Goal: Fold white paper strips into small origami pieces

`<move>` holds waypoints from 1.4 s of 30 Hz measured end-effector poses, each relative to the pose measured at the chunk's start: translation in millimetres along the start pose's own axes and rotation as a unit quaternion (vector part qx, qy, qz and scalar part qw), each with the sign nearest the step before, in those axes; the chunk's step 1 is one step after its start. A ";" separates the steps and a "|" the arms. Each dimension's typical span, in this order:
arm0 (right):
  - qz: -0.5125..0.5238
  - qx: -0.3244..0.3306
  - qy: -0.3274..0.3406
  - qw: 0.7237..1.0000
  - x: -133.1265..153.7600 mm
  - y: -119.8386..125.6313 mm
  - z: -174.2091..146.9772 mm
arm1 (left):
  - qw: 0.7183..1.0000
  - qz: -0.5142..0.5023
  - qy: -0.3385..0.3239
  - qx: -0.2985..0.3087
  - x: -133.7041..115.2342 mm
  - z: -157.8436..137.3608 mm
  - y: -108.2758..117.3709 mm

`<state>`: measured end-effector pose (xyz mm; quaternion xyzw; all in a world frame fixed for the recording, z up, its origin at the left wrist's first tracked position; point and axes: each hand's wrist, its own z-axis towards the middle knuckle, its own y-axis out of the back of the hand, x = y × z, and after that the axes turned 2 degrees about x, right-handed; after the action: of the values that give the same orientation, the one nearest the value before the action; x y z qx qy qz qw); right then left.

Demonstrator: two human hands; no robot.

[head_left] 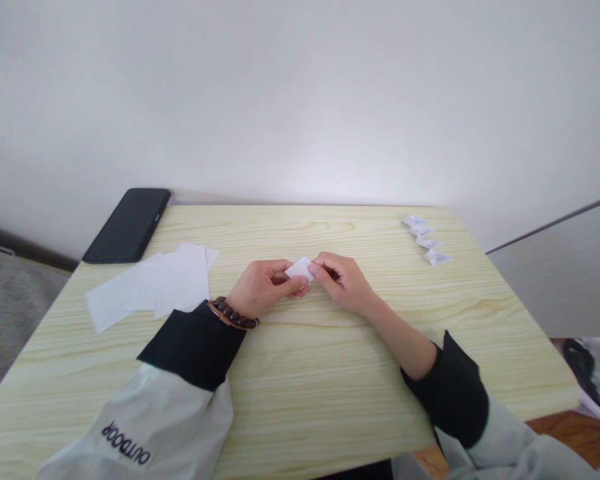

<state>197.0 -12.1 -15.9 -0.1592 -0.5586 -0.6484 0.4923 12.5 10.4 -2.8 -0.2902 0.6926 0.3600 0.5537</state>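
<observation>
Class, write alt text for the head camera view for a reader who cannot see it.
Two hands, left hand and right hand, pinch a small white folded paper above a light wooden table. Loose white sheets and a black phone lie left; four small folded pieces sit far right.

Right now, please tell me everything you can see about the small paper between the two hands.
The small paper is white and looks thin, like the loose sheets lying to the left. It is folded to a small piece with a pointed upper corner; its exact folds are too small to tell. It is held just above the wooden table, near its middle. The left hand pinches it from the left and the right hand pinches its right edge with the fingertips. Nothing else touches it.
</observation>
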 end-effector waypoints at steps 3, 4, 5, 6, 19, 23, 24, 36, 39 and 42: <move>-0.012 -0.001 0.007 1.000 -0.4 -0.5 0.8 | 0.999 0.027 -0.029 -0.026 2.0 -0.1 1.0; -0.016 0.001 0.008 1.000 -0.7 -0.7 1.0 | 0.997 0.039 -0.041 -0.044 2.9 0.0 2.0; -0.021 0.004 0.010 1.000 -1.1 -1.0 1.1 | 0.996 0.051 -0.049 -0.062 3.9 0.2 3.2; -0.026 0.009 0.012 1.000 -1.5 -1.3 1.1 | 0.993 0.064 -0.056 -0.080 4.7 0.4 4.4; -0.007 0.025 -0.009 1.000 1.1 -0.1 1.5 | 0.995 0.022 -0.035 -0.096 5.2 0.9 7.6; -0.013 0.042 0.005 0.999 -1.0 -1.3 1.0 | 0.995 0.037 -0.035 -0.084 7.5 1.3 9.6; -0.016 0.047 0.007 0.999 -1.2 -1.6 0.5 | 0.994 0.050 -0.033 -0.086 7.4 1.3 9.6; -0.032 -0.012 -0.043 0.999 -1.2 -2.8 -0.1 | 0.984 0.106 -0.125 -0.073 10.8 -2.2 11.1; -0.026 -0.002 -0.046 0.999 -0.8 -2.1 0.3 | 0.965 0.179 -0.182 -0.054 11.8 -3.1 16.1; -0.029 0.011 -0.044 0.999 -0.4 -1.6 0.7 | 0.944 0.240 -0.220 -0.055 12.8 -2.7 20.4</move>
<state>195.7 -11.5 -17.0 -0.1659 -0.5915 -0.6482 0.4499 -8.2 19.9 -11.3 -0.0588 0.5819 0.5743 0.5728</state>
